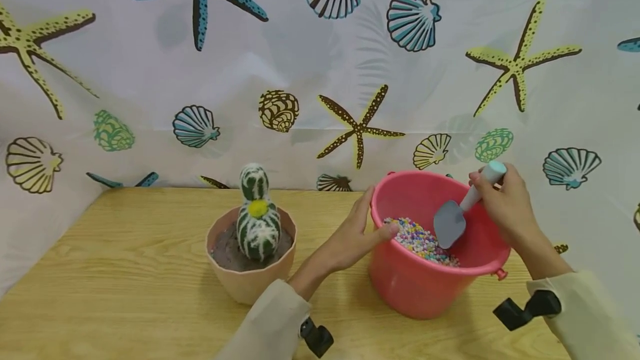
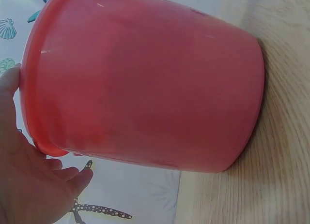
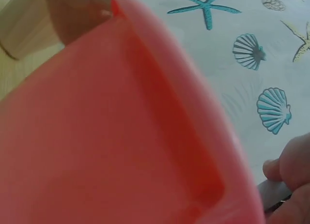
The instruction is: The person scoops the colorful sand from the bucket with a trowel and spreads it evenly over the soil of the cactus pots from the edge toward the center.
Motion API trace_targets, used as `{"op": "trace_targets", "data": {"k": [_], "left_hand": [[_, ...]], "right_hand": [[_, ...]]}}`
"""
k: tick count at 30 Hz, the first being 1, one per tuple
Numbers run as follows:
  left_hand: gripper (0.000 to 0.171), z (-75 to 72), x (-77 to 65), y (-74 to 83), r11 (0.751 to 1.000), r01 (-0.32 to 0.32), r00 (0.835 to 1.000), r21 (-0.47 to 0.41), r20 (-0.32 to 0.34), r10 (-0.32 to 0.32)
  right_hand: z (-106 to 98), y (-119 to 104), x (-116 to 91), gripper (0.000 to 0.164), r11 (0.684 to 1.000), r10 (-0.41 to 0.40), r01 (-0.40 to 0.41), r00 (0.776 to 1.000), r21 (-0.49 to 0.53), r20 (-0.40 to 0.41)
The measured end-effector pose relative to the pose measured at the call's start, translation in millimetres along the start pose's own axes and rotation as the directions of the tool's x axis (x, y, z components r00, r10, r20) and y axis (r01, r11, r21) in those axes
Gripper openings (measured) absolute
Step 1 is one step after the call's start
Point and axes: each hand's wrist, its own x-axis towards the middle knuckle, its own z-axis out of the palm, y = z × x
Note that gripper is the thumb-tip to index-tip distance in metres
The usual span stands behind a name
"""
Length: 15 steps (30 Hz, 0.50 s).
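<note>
A pink bucket (image 1: 415, 288) stands on the table with a layer of small multicoloured beads (image 1: 417, 240) inside. My left hand (image 1: 352, 238) holds its rim on the left side, thumb over the edge and fingers along the outside. In the left wrist view, the bucket's wall (image 2: 145, 83) fills much of the picture. Above the bucket's right side, my right hand (image 1: 507, 199) grips the pale handle of a small grey trowel (image 1: 450, 224). The trowel's blade points down inside the bucket, its tip right at the beads. Part of the handle (image 3: 273, 192) shows in the right wrist view.
Left of the bucket, a peach flowerpot (image 1: 250, 285) holds dark soil and a cactus (image 1: 257, 232) with a yellow flower. The pot is close to my left forearm. Behind the wooden table (image 1: 125, 271) hangs a white cloth (image 1: 240, 76) printed with shells and starfish.
</note>
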Motion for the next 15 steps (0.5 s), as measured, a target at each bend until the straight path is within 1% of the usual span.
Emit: {"op": "trace_targets", "data": {"k": [2,5,6,8,11,15], "left_hand": [[0.098,-1.5,-1.4,2.2,0.999,0.001,1.0,0.043,-0.003,0.0],[0.099,-4.5,-2.5,4.6,0.994,-0.01,1.0,0.112,0.004,0.009],[0.099,-5.5,-2.6,5.0,0.992,-0.018,1.0,0.127,0.011,0.016],[0.102,-7.2,-2.7,5.4,0.989,-0.03,0.999,0.145,0.035,0.026],[0.109,-8.5,-2.5,4.9,0.986,-0.044,0.997,0.16,0.07,0.033],[0.115,-8.7,-1.9,5.4,0.984,-0.056,0.996,0.171,0.082,0.042]], "right_hand": [[-0.7,1.7,-0.6,0.039,0.994,-0.069,0.068,0.998,-0.087,-0.006],[0.1,2.7,-2.9,0.033,0.968,-0.168,0.163,0.986,-0.19,-0.012],[0.6,3.0,-3.6,0.032,0.958,-0.194,0.186,0.981,-0.217,-0.016],[1.5,3.4,-5.4,0.03,0.946,-0.216,0.202,0.976,-0.253,-0.029],[3.4,4.4,-7.5,0.031,0.948,-0.186,0.164,0.981,-0.272,-0.058],[7.5,4.2,-7.3,0.034,0.964,-0.082,0.056,0.992,-0.26,-0.091]]}}
